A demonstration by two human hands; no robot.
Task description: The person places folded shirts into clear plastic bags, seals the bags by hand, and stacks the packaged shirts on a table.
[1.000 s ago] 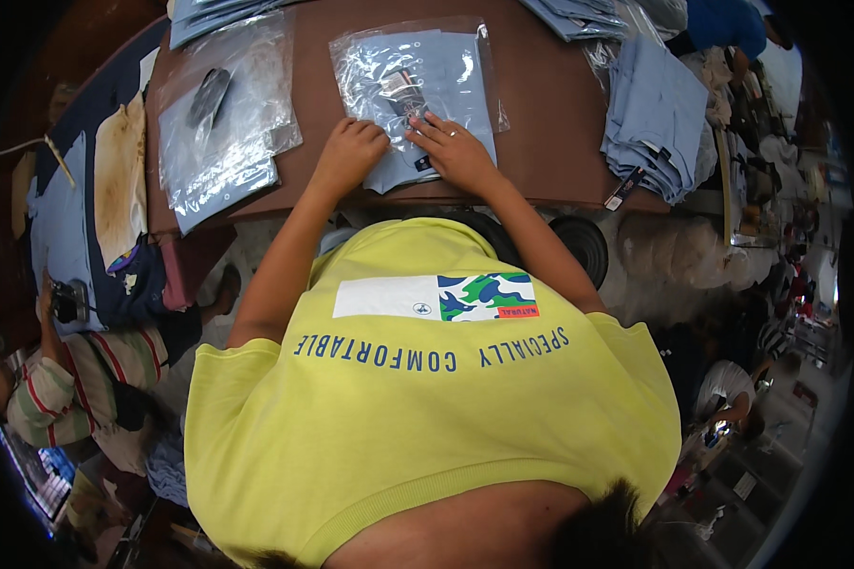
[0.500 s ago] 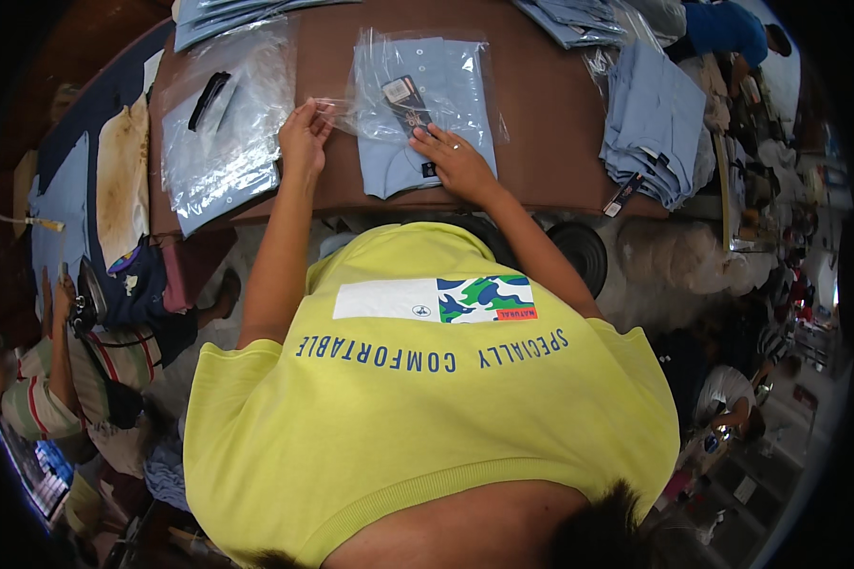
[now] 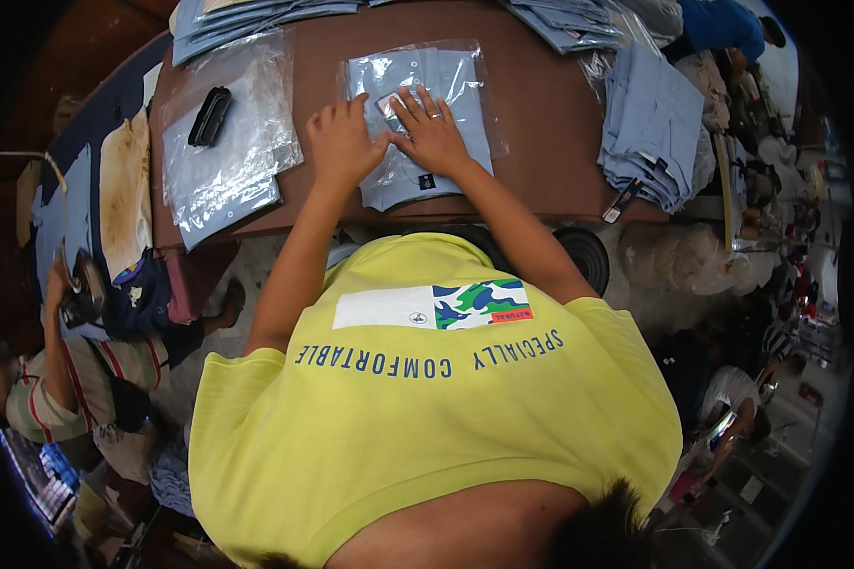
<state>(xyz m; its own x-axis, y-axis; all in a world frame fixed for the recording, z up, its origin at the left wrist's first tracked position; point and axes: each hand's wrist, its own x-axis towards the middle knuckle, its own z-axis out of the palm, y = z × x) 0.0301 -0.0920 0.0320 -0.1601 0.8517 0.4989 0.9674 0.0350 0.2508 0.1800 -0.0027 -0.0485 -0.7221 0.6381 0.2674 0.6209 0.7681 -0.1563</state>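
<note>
A folded light blue shirt [image 3: 399, 185] lies on the brown table in front of me, its upper part inside a clear plastic bag [image 3: 489, 104]. My right hand [image 3: 427, 131] rests flat on the bagged shirt, fingers spread. Beneath it a hang tag [image 3: 387, 102] is mostly covered. At the shirt's left edge is my left hand [image 3: 340, 142], open, with its thumb close to the right thumb. Nothing shows in its fingers. A small dark label [image 3: 426, 181] shows near the shirt's lower edge.
To the left, clear plastic bags [image 3: 256, 123] lie over blue cloth, topped by a black object [image 3: 209, 117]. Folded blue shirts [image 3: 650, 123] are stacked at right; more shirts [image 3: 256, 24] lie along the far side. A co-worker's hand [image 3: 57, 283] holds an iron [image 3: 85, 289] at far left.
My left hand has let go of the bag's edge and moved right, onto the shirt's side. The right hand has shifted up over the tag. At left, the co-worker's iron has moved.
</note>
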